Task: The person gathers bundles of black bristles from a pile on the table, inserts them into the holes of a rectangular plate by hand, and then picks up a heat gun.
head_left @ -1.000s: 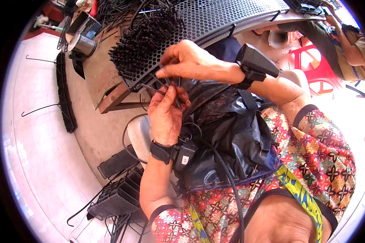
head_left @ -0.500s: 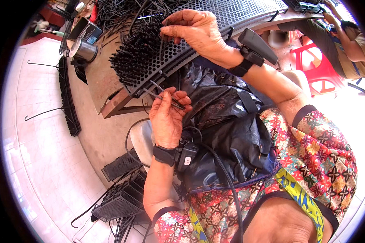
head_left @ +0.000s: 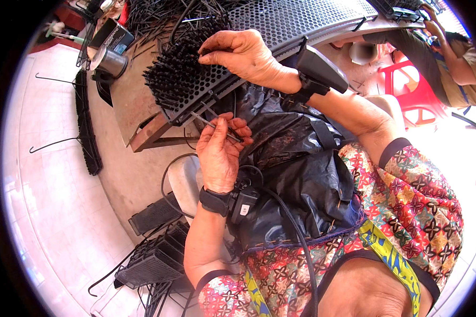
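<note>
A long black perforated panel point(head_left: 296, 24) slants across the top. Its left end is packed with upright black strips point(head_left: 172, 68) standing close together like bristles. My right hand point(head_left: 243, 55) is over the edge of this cluster, thumb and forefinger pinched; what lies between the fingertips is hidden against the dark strips. Below the panel's near edge, my left hand point(head_left: 222, 145) is turned palm up, fingers curled round a few thin dark strips point(head_left: 203, 120). Their ends poke out toward the panel.
Loose black strips point(head_left: 148, 21) are heaped behind the panel. A metal mug point(head_left: 111, 62) and a box point(head_left: 113, 36) stand at the table's left. Black mesh racks point(head_left: 153, 264) lie on the floor lower left. A co-worker point(head_left: 455, 63) sits at upper right by a red stool point(head_left: 412, 87).
My right hand has moved slightly left and down, toward the strip cluster. The strip that hung from its fingers no longer shows clearly. My left hand has barely moved.
</note>
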Tool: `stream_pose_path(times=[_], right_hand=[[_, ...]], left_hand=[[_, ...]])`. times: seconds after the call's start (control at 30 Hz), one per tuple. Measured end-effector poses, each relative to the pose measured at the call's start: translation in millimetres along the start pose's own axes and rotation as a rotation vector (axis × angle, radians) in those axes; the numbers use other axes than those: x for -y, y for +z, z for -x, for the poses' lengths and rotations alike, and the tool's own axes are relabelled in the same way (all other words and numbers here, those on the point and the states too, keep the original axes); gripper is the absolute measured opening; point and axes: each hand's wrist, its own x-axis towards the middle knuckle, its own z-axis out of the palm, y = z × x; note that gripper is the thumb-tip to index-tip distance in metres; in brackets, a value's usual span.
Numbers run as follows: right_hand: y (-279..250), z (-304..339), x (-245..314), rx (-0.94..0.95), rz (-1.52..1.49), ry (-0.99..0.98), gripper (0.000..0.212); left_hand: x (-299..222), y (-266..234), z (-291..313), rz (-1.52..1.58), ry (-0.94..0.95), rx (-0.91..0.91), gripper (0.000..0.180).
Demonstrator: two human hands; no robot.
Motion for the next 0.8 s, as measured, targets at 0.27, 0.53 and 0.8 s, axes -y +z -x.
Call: stream_pose_path(times=[0.27,0.53,0.8], right_hand=[[13,-14,8,0.101,0.620,-0.302,0.015],[15,-35,16,0.441,0.758,-0.243,0.013],[-2,13,32,0.404,0.167,0.105,0.024]], left_hand=[[0,-2,-2,0.010,-0.055,0.031,0.022],[-1,-3,-4,-0.037,-0.082,0.035,0.021],[0,2,-3,0.009,-0.043,0.161,0.023]])
